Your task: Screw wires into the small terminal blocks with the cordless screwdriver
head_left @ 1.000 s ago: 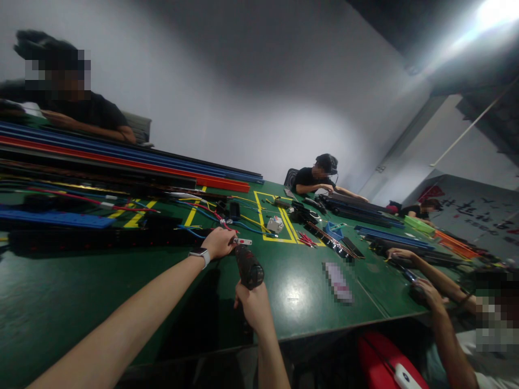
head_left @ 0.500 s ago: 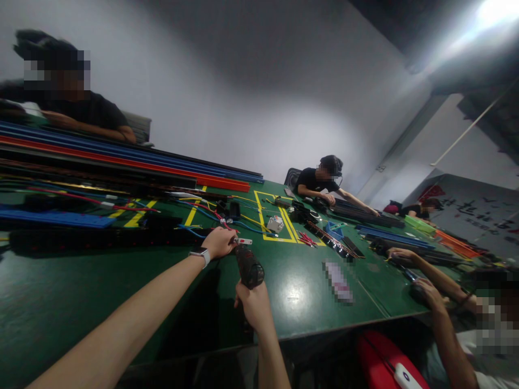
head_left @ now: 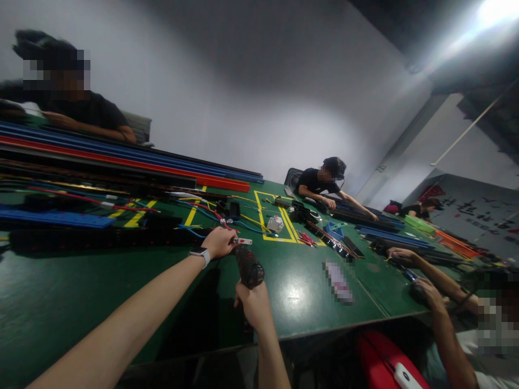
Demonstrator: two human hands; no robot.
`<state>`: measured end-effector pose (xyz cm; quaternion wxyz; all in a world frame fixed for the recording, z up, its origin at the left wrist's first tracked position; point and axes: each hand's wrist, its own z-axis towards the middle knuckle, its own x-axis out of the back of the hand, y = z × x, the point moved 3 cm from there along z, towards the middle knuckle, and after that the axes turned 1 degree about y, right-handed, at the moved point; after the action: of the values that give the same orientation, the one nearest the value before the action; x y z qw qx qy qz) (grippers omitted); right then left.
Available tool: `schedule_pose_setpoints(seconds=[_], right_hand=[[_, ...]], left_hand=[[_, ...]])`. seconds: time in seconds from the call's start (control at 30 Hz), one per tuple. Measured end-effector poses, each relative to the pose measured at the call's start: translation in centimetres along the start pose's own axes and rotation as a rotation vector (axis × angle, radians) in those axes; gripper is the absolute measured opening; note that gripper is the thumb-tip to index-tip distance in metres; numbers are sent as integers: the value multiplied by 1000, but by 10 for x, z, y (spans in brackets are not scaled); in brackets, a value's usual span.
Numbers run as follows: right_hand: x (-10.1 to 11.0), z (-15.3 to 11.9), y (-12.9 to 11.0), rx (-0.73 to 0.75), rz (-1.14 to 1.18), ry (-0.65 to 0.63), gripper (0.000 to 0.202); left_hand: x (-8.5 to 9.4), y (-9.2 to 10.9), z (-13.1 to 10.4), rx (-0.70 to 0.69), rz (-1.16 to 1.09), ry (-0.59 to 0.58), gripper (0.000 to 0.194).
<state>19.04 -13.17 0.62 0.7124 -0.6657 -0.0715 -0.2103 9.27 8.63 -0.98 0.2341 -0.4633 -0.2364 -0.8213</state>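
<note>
My right hand (head_left: 254, 303) is wrapped round the grip of a dark power screwdriver (head_left: 249, 266), whose front end points away from me. At that front end is a small white and red piece (head_left: 244, 241). My left hand (head_left: 219, 243), with a watch on its wrist, has its fingers closed at the right end of a long black strip (head_left: 101, 240), beside the white and red piece. What exactly its fingertips pinch is too small to tell. Red and blue wires (head_left: 221, 217) run just beyond the left hand.
On the green table (head_left: 300, 281) lie a grey-white block (head_left: 275, 224), red pieces (head_left: 307, 239), a blue bin (head_left: 334, 230) and a blurred flat item (head_left: 338, 281). Long orange and blue strips (head_left: 223, 182) lie at the back left. Several other people sit around, one working close on the right.
My hands and the screwdriver look unmoved. Across the table, the far person's head and outstretched arm have shifted slightly.
</note>
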Motion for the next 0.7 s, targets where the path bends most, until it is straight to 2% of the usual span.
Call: schedule_pose_setpoints(seconds=[0.5,0.7], right_hand=[[0,1,4,-27,-13,7,19],[1,1,-1,-34,-21,14,21]], left_hand=[[-2,-1,0,-22,7,37,25],[-1,0,1,-22,-4,26,25]])
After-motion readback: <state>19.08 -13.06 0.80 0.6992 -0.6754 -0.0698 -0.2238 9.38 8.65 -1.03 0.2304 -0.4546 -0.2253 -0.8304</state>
